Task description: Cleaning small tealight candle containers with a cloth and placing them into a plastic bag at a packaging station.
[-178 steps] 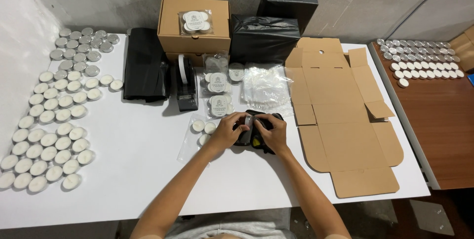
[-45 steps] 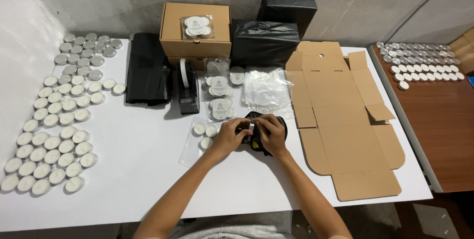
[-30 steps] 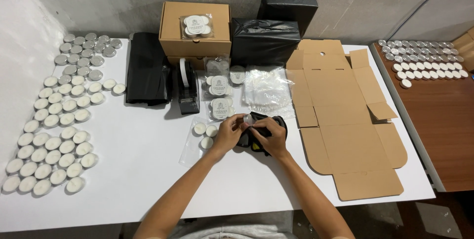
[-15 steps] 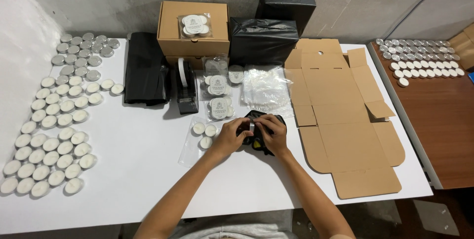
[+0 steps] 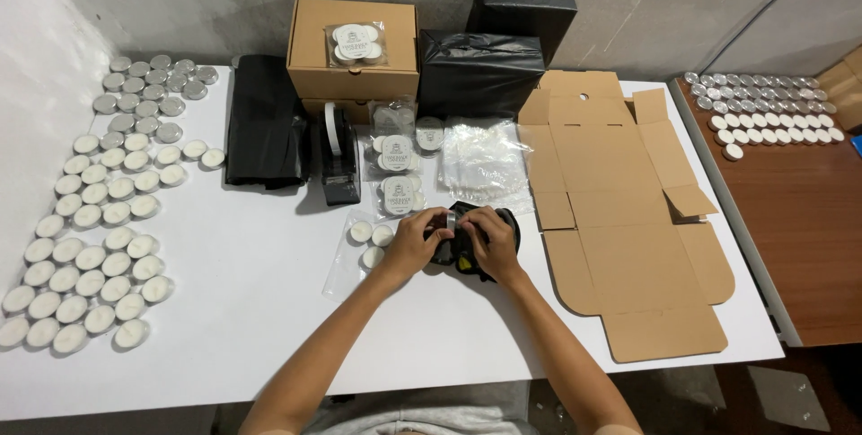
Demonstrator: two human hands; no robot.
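Overhead, a white desk (image 5: 224, 327) stands against a grey concrete wall, with a brown wooden table (image 5: 799, 237) just beside its right edge. Both hands meet near the desk's middle over a small black object (image 5: 467, 242) with a yellow spot. The left hand (image 5: 415, 242) and the right hand (image 5: 492, 242) each pinch one end of a short strip of clear tape (image 5: 446, 217), both grips narrow and closed on it. The strip's long axis runs left to right, across the person's view.

Just left of the hands, three white tealights lie on a clear bag (image 5: 355, 251). Rows of tealights (image 5: 90, 237) fill the desk's left side. A flat unfolded cardboard box (image 5: 620, 219) covers the right side, reaching the near edge. Behind the hands stand a black tape dispenser (image 5: 339, 161), a closed cardboard box (image 5: 353, 49) and black wrapped parcels (image 5: 480, 76). Bare desk lies between the hands and the near edge.
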